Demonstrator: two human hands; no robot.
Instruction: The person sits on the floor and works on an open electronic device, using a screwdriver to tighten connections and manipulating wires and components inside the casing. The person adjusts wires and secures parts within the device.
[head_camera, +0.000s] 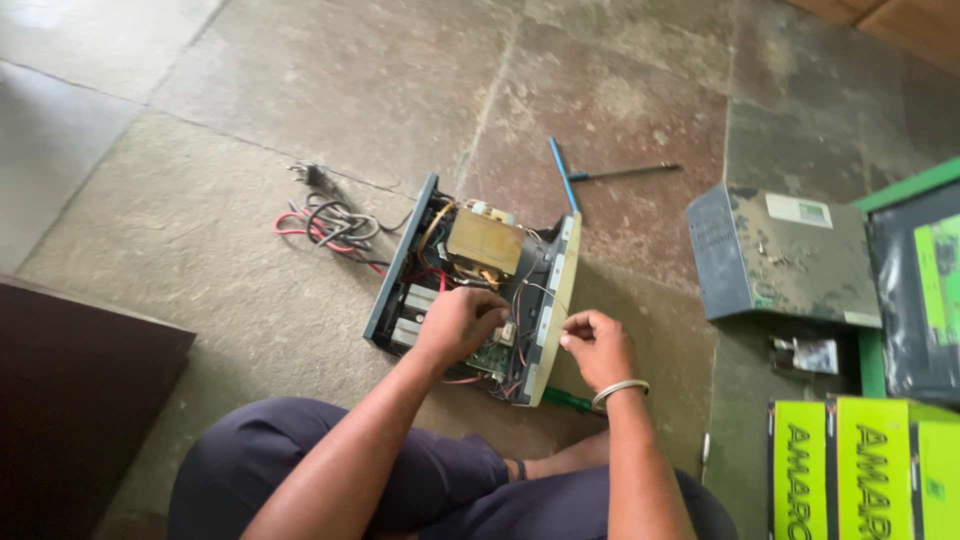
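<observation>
My left hand (460, 325) was curled knuckles-up inside the opened power unit (478, 285), fingers down on the green circuit board (490, 352); what they gripped I couldn't tell. Right hand (598, 348) sat at the unit's 3 o'clock edge, thumb and forefinger pinched on a thin wire (540, 292) by the cream front panel (556, 300). Unit lay on the stone floor (250, 250) in front of my knees, cover off, brass-coloured transformer (484, 242) at 12 o'clock, cables (330, 225) trailing to 10 o'clock. Green-handled screwdriver (568, 401) was mostly hidden under my right wrist.
</observation>
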